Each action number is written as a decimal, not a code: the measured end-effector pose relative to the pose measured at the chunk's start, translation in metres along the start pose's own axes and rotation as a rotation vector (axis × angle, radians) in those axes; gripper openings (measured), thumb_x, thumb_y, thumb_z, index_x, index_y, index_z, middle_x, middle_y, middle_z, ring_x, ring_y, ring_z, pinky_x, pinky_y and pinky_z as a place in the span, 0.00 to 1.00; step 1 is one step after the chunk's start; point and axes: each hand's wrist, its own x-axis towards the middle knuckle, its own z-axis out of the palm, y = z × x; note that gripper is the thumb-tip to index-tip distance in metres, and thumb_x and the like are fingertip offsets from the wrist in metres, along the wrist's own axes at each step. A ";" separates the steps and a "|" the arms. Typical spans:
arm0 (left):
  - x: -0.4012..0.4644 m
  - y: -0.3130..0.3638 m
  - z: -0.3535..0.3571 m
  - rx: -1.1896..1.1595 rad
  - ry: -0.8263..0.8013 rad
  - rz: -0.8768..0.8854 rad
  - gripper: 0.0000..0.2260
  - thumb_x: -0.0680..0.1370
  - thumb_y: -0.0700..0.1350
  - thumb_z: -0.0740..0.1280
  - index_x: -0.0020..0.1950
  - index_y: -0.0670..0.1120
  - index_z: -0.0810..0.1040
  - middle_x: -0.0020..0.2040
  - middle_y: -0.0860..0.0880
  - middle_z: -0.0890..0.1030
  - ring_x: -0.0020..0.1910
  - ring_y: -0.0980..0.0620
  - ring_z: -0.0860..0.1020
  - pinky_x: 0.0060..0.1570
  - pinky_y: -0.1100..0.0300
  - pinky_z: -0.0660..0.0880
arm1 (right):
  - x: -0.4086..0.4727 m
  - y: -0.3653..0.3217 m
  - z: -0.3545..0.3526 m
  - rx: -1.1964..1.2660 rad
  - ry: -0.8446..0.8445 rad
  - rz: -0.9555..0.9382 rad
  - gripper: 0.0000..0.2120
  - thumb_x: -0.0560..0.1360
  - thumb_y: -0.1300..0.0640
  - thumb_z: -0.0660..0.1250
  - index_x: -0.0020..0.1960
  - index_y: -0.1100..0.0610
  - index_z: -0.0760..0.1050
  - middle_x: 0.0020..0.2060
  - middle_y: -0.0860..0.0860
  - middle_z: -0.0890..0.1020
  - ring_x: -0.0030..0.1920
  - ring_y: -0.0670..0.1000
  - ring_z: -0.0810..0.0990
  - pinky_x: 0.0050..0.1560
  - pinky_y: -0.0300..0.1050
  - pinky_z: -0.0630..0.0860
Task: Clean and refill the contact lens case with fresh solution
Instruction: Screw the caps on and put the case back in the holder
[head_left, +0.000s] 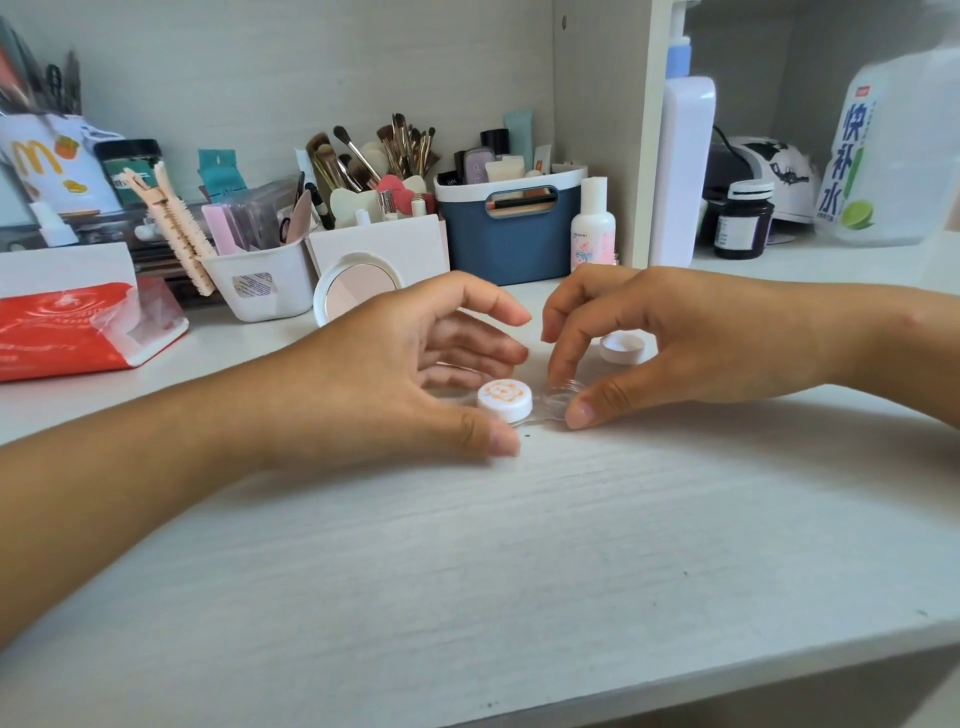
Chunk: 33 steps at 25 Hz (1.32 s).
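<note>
Left hand (395, 364) and right hand (675, 338) flank — touching — the lens case (524, 402).

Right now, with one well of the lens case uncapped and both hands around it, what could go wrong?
1. The open well sits under the right hand; its fingers touch the rim and could contaminate it.
2. The loose cap lies behind that hand, where a nudge might slide it away.
3. The left hand curls around the capped well; twisting it could tip the light case.
</note>
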 end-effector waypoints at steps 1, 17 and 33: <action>0.000 0.001 0.001 0.105 0.040 0.004 0.30 0.55 0.54 0.81 0.53 0.57 0.74 0.48 0.55 0.82 0.47 0.63 0.79 0.45 0.70 0.75 | 0.000 0.000 0.000 0.005 0.001 0.001 0.18 0.58 0.37 0.68 0.44 0.44 0.80 0.53 0.40 0.72 0.57 0.43 0.71 0.63 0.43 0.67; 0.000 0.002 0.010 0.511 0.206 -0.001 0.24 0.54 0.70 0.64 0.42 0.57 0.78 0.49 0.61 0.73 0.48 0.70 0.70 0.45 0.71 0.67 | 0.000 -0.001 0.001 0.020 0.012 -0.013 0.16 0.59 0.38 0.68 0.43 0.44 0.80 0.52 0.40 0.73 0.56 0.42 0.72 0.59 0.37 0.65; -0.003 0.000 0.004 0.397 0.099 -0.002 0.21 0.55 0.65 0.67 0.45 0.61 0.79 0.58 0.65 0.66 0.57 0.72 0.65 0.53 0.77 0.60 | 0.001 -0.002 0.001 0.012 0.015 -0.014 0.17 0.58 0.38 0.68 0.43 0.44 0.81 0.51 0.39 0.73 0.55 0.39 0.72 0.59 0.34 0.65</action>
